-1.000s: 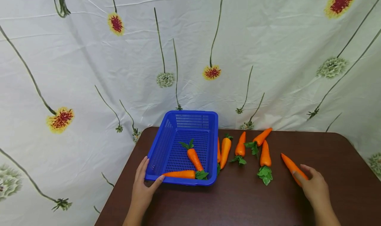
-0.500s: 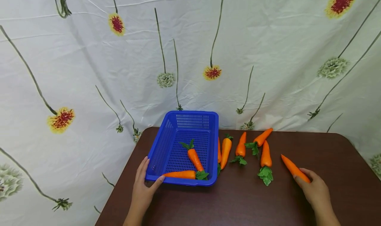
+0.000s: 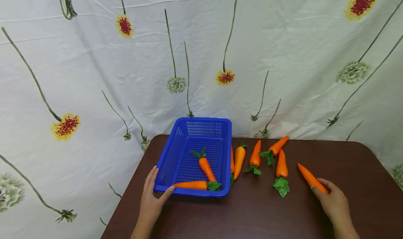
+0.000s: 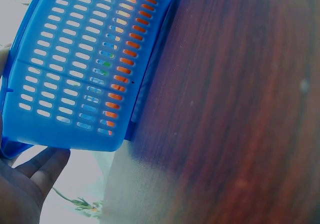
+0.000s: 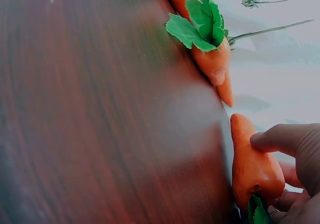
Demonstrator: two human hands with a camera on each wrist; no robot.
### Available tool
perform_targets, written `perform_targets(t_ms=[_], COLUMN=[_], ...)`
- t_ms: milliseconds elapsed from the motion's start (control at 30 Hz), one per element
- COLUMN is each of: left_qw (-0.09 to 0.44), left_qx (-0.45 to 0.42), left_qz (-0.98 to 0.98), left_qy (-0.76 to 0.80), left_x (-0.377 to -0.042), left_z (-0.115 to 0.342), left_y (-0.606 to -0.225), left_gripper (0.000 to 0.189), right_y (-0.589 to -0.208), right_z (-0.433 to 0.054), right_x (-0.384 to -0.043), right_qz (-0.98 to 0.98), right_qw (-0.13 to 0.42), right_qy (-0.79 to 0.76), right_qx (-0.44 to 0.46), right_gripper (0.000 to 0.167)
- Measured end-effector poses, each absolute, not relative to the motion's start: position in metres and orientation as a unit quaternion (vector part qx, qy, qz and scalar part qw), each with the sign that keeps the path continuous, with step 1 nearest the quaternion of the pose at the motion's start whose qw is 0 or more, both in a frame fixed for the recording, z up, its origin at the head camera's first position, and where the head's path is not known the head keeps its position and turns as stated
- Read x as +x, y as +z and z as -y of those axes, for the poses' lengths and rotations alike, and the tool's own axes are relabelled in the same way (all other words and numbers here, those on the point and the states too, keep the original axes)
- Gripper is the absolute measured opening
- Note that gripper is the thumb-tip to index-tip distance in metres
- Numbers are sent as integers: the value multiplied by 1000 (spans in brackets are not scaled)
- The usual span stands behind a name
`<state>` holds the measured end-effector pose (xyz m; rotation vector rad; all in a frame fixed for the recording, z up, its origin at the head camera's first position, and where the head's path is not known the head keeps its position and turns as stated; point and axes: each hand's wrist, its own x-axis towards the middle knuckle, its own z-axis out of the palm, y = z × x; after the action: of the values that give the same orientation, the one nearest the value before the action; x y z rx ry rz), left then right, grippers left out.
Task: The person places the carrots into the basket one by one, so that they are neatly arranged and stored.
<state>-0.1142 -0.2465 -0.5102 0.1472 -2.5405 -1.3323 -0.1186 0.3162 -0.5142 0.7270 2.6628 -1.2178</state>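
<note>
At the lower left, my left hand (image 3: pixel 149 202) holds the near left corner of a blue plastic basket (image 3: pixel 230 155). Its thumb lies on the near rim and its fingers on the left side. Inside the basket are two toy carrots: one lies along the near wall (image 3: pixel 190 185), the other slants behind it (image 3: pixel 206 167). To the right, my right hand (image 3: pixel 335 200) pinches an orange carrot (image 3: pixel 308 176) lying on the table, thumb on one side and fingers on the other. The right wrist view shows green leaves (image 5: pixel 257 211) at that carrot's thick end, partly hidden by the hand.
Between basket and right hand lie several more carrots, including an upright-pointing one (image 3: pixel 255 155), a far one (image 3: pixel 278 146) and a leafy one (image 3: pixel 281 165). One carrot (image 3: pixel 232 158) is partly hidden by the basket. A flowered cloth (image 3: pixel 201 57) hangs behind the brown table (image 3: pixel 245 214).
My right hand's fingers have closed in on the carrot, taking hold of it between thumb and fingers. My left hand and the basket have stayed put.
</note>
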Motion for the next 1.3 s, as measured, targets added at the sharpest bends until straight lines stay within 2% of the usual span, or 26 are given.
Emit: perform_targets(t_ms=[933,1300], left_qw=[144,145], left_qx=[43,41], left_qz=[875,873], left_qy=[-460,-463], left_x=[-115,-115], left_z=[246,246], left_y=[-512,-512], left_gripper=[91,91], right_y=[-488,-473], right_z=[-286,-257], right_x=[-121,-122], right_qz=[-887,-905], right_qw=[-25,-120], right_qy=[-412,-386], right_qx=[206,132], right_gripper=[66,51])
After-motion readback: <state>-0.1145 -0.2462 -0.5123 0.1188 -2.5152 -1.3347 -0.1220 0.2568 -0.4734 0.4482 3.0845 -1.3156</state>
